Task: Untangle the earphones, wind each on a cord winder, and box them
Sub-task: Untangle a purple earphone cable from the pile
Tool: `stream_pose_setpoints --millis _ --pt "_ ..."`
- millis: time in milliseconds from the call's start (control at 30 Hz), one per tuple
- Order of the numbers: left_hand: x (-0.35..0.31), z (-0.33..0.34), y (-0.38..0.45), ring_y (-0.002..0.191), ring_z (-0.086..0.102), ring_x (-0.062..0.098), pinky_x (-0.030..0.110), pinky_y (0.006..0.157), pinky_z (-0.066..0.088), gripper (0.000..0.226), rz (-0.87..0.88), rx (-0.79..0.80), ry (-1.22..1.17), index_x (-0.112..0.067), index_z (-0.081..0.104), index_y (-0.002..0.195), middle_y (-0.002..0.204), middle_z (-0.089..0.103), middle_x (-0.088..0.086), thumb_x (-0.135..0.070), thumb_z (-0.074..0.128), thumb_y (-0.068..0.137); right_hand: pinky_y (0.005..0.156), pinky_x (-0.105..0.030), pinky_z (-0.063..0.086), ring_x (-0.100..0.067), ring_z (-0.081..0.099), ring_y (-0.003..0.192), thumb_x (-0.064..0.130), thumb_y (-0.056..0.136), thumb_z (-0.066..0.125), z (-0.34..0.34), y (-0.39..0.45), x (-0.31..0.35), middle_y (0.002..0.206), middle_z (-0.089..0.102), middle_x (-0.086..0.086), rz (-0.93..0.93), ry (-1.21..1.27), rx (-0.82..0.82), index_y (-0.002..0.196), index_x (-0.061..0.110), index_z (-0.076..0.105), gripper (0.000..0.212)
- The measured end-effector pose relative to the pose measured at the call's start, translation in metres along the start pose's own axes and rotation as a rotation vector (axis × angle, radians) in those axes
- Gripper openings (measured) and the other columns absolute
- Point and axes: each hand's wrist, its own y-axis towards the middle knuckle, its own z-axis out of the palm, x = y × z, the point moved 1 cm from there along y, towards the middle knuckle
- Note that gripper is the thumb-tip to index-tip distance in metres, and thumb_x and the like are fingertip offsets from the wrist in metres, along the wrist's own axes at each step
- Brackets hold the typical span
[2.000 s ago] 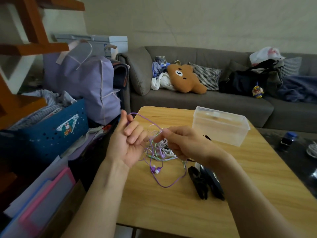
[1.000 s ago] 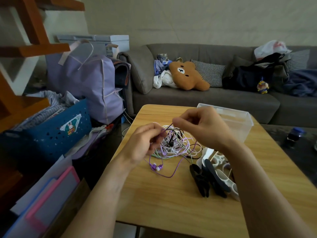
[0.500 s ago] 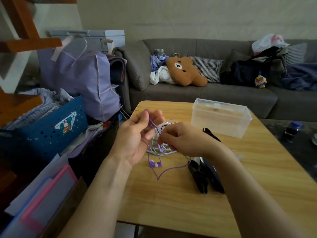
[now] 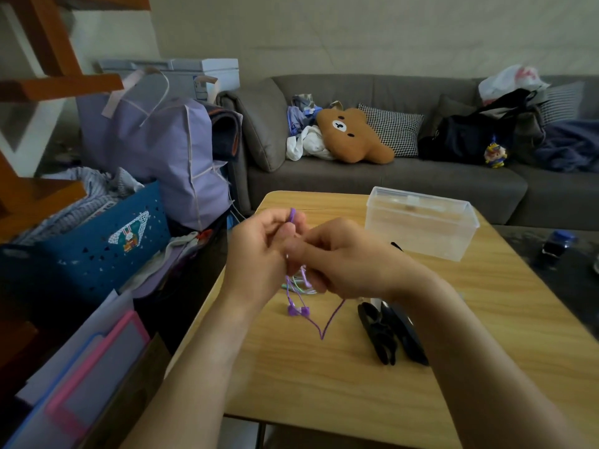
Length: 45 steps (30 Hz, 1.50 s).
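Left hand (image 4: 259, 251) raised above the table (image 4: 324, 384), fingers curled, pinching a purple cord (image 4: 327, 322) whose loop pokes out above the fingertips. Right hand (image 4: 343, 257) pressed close against it, fingers curled round the bundle of tangled earphones (image 4: 299, 283), now closer in than half a second ago, hiding more of the knot. Purple, green and white strands hanging below the knuckles; two purple earbuds (image 4: 298, 311) dangling just over the wood, purple loop trailing onto the tabletop. Compared with a second ago, tangle lifted off the surface and gathered tight between both hands, purple strand being singled out: probably untangling only begun, no cord freed yet. Black cord winders (image 4: 385, 335) lying untouched just beside the right wrist. Clear plastic box (image 4: 421, 228) farther back, lid on, contents hard to tell. Sofa (image 4: 389, 186) beyond the table.
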Motion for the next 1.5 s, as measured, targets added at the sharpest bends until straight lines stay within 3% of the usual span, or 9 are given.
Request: stream_pose_setpoints --millis 333,433,533,700,900,1033,1133,1267,1500 --pt "-0.009 -0.004 0.003 0.034 0.021 0.005 0.015 0.037 0.009 0.029 -0.494 0.173 -0.185 -0.008 0.049 0.065 0.046 0.034 -0.004 -0.002 0.036 0.091 0.038 -0.019 0.022 -0.008 0.023 0.038 0.037 0.104 0.048 -0.021 0.009 -0.027 0.046 0.030 0.004 -0.006 0.436 -0.448 0.070 0.009 0.062 0.046" --pt "-0.010 -0.009 0.006 0.032 0.018 0.006 0.022 0.043 0.005 0.020 -0.630 0.174 -0.583 -0.017 0.045 0.057 0.048 0.026 -0.006 -0.016 0.042 0.077 0.040 -0.020 0.024 -0.010 0.025 0.039 0.040 0.101 0.053 -0.010 0.013 -0.031 0.045 0.033 0.005 0.016 0.348 -0.476 0.067 0.014 0.067 0.045" --pt "-0.012 -0.015 0.010 0.036 0.025 0.006 0.023 0.039 0.012 0.023 -0.583 0.165 -0.953 -0.019 0.046 0.066 0.053 0.030 -0.008 -0.019 0.041 0.089 0.043 -0.023 0.024 -0.013 0.028 0.041 0.041 0.098 0.059 0.002 0.013 -0.030 0.042 0.037 0.009 0.014 0.147 -0.470 0.069 0.018 0.072 0.040" --pt "-0.008 -0.019 0.016 0.047 0.046 0.001 0.016 0.032 0.025 0.029 -0.469 0.035 -1.084 -0.013 0.063 0.088 0.073 0.059 -0.007 -0.012 0.037 0.102 0.042 -0.018 0.024 -0.007 0.029 0.039 0.037 0.099 0.059 0.012 0.015 -0.030 0.041 0.038 0.010 0.011 -0.025 -0.416 0.083 0.015 0.077 0.033" --pt "-0.015 -0.022 0.009 0.087 0.073 0.006 0.012 0.035 0.037 0.012 -0.419 0.151 -1.052 -0.003 0.075 0.079 0.109 0.072 0.018 -0.005 0.064 0.073 0.052 -0.028 0.034 -0.010 0.040 0.052 0.034 0.097 0.064 0.025 0.017 -0.027 0.059 0.052 -0.006 0.077 -0.159 -0.241 0.085 0.016 0.079 0.026" --pt "-0.012 -0.024 0.009 0.086 0.073 0.007 0.010 0.039 0.038 0.022 -0.378 0.072 -0.938 -0.008 0.074 0.075 0.107 0.074 0.017 -0.009 0.055 0.084 0.049 -0.018 0.035 -0.005 0.044 0.048 0.036 0.098 0.061 0.023 0.014 -0.021 0.059 0.060 0.000 0.082 -0.233 -0.164 0.088 0.017 0.078 0.027" --pt "-0.006 -0.025 0.010 0.099 0.072 0.013 0.013 0.038 0.033 0.019 -0.282 0.055 -0.597 -0.009 0.070 0.099 0.108 0.075 0.009 -0.010 0.053 0.093 0.048 -0.012 0.035 -0.002 0.049 0.043 0.032 0.098 0.062 0.020 0.009 -0.011 0.058 0.062 0.005 0.049 -0.296 -0.073 0.094 0.016 0.074 0.020" --pt "-0.003 -0.023 0.004 0.053 0.057 0.002 0.019 0.040 0.036 0.019 -0.185 0.248 0.044 -0.012 0.072 0.107 0.085 0.076 -0.006 -0.009 0.055 0.099 0.049 -0.021 0.036 -0.007 0.045 0.047 0.034 0.097 0.063 0.011 0.005 -0.002 0.052 0.056 0.007 -0.018 -0.374 -0.126 0.076 0.023 0.070 0.024" --pt "-0.015 -0.015 -0.002 0.047 0.048 0.017 0.025 0.044 0.022 0.051 -0.445 0.489 0.042 -0.007 0.064 0.082 0.062 0.056 0.006 -0.038 0.032 0.107 0.048 -0.016 0.041 -0.003 0.059 0.047 0.031 0.082 0.082 -0.014 -0.006 -0.001 0.058 0.070 0.003 -0.143 -0.219 -0.385 0.076 0.017 0.076 0.016"
